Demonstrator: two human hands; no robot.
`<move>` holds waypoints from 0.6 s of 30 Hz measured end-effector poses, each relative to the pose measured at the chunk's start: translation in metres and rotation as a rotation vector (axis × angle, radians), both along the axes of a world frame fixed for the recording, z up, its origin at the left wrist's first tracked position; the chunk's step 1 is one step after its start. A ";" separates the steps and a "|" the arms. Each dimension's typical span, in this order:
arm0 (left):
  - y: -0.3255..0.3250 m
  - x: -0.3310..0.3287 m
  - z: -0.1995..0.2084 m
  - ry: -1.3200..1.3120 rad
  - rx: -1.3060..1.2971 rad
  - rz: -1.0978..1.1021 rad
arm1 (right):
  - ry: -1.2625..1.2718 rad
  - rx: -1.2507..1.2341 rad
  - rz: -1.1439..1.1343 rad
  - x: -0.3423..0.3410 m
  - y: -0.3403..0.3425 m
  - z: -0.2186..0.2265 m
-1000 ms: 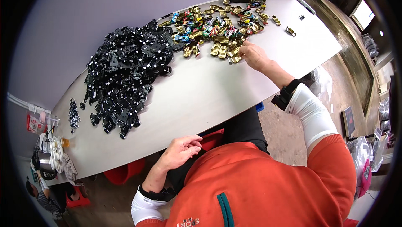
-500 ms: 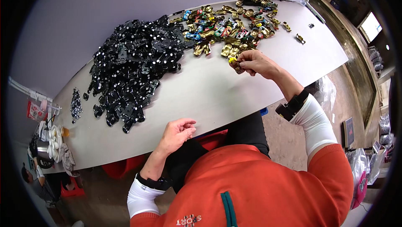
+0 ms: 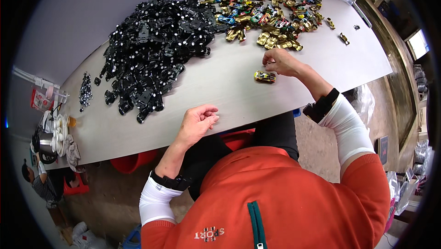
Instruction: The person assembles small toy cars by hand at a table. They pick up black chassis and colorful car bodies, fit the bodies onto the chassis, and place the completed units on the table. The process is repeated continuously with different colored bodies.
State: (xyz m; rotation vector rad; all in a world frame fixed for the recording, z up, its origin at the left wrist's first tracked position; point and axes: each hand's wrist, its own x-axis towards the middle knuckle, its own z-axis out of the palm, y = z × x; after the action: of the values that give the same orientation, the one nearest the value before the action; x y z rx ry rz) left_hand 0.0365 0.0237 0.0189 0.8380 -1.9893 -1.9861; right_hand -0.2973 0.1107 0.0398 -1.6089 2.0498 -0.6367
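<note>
A small yellow and dark toy car (image 3: 265, 76) lies on the table just below the fingers of my right hand (image 3: 282, 62). That hand hovers beside it with thumb and forefinger slightly apart, holding nothing. My left hand (image 3: 197, 121) is over the table's near edge, its fingers loosely bent and apart, also without anything in it. Beyond my right hand spreads a heap of gold and coloured toy car bodies (image 3: 268, 40). To its left rises a large pile of black toy car bases (image 3: 151, 42) with pale round spots.
A small heap of tiny shiny parts (image 3: 85, 93) lies on the white table (image 3: 220, 88) at the left. Cups (image 3: 59, 134) and a cloth stand at its left end, where another person (image 3: 43, 182) sits. Two loose gold pieces (image 3: 344, 38) lie at the far right.
My right hand has let go of the toy car, which now rests on the table. The view has shifted, so the piles appear higher. My left hand keeps about the same pose.
</note>
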 end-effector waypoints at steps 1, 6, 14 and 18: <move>-0.001 0.002 0.000 0.000 0.015 0.013 | -0.007 -0.020 -0.042 -0.002 0.000 0.001; -0.004 0.008 -0.005 -0.015 0.044 0.043 | 0.051 -0.134 -0.085 -0.009 0.004 0.011; -0.003 0.005 -0.006 -0.019 0.022 0.040 | 0.355 0.035 0.106 0.029 0.013 0.009; -0.001 0.008 -0.010 0.004 0.002 0.070 | 0.224 -0.031 0.170 0.019 0.015 0.004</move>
State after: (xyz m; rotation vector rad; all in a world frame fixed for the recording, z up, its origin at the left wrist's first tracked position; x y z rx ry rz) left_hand 0.0447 0.0232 0.0087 0.8916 -1.9284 -1.9505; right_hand -0.2787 0.1261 0.0441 -1.9236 2.0335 -0.4471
